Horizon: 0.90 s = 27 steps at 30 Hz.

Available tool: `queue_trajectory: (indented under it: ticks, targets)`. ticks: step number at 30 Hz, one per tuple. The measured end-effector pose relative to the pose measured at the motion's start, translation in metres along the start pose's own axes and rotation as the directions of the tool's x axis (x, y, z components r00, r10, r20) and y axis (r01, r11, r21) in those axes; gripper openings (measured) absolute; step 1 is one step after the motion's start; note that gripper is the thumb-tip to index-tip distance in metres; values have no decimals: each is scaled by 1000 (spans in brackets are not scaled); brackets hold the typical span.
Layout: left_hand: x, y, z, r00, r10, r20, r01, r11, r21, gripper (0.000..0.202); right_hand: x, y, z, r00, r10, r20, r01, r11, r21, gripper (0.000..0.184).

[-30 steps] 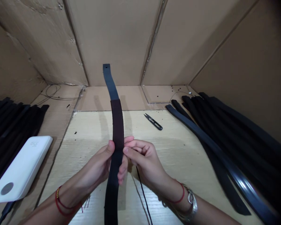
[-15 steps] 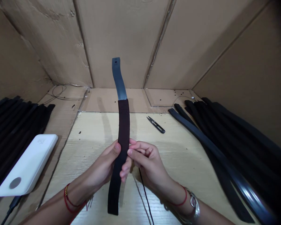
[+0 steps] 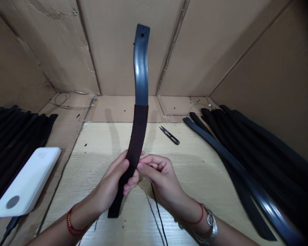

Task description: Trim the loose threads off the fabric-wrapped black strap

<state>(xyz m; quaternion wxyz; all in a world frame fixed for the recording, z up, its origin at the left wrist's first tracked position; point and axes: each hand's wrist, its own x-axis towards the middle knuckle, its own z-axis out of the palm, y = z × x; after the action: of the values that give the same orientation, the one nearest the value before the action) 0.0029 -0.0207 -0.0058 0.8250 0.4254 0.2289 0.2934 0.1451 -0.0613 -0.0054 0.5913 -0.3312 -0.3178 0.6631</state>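
A long flat black strip [image 3: 141, 71] stands nearly upright in the middle, its top end bare and glossy with a small hole. Dark brown cord wrapping [image 3: 140, 123] covers its middle section in tight turns. My left hand [image 3: 118, 176] is closed around the strip's lower part, thumb in front and fingers behind. Beside the strip's right edge, my right hand [image 3: 156, 172] pinches the dark cord [image 3: 157, 205], whose loose length hangs down toward the table's front. The exact pinch point is partly hidden by the fingers.
Thread snips [image 3: 169, 135] lie on the pale table board [image 3: 184, 191]. Piles of black strips flank it, the left pile [image 3: 17, 136] behind a white power bank [image 3: 28, 181] with a cable, the right pile [image 3: 246, 143] along the cardboard wall [image 3: 279, 68]. Thin wire loops [image 3: 63, 100] lie back left.
The strip has turned and tilted: its top end has swung up and to the right, its lower end to the left. Both hands keep their hold and have shifted only slightly.
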Motion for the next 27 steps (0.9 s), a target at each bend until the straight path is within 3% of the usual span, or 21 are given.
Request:
queue_trajectory:
  ticks: [5,7,9,12,14,16,18,22,27]
  targets:
    - [-1,4,2,997,21,-78,-5,981,193,44,0,-8,3,999,-19,-49,14,996,-93,19]
    - [2,6,2,994,8,-105,16,975,223,42,3,-12,0,995,-48,-82,26,968,-252,22]
    - [5,8,1,991,-12,-131,42,973,227,43,9,-16,-9,986,-96,-139,17,876,-483,30]
    - [7,11,-1,990,-38,-133,68,970,233,49,22,-24,-34,952,-245,-186,-7,587,-809,46]
    - [6,13,-1,990,-43,-132,74,967,244,50,32,-30,-55,879,-452,-155,-46,244,-969,42]
    - [5,16,0,990,-40,-138,74,965,250,49,40,-37,-76,809,-546,-217,-286,-43,-957,46]
    - [4,18,1,988,-28,-150,65,966,249,48,46,-43,-93,784,-539,-307,-465,-184,-866,51]
    - [4,21,2,986,11,-163,32,967,254,44,52,-47,-111,815,-476,-331,-466,-200,-862,30]
    - [4,25,1,987,32,-156,10,964,264,43,50,-46,-99,877,-414,-244,-310,-100,-946,12]
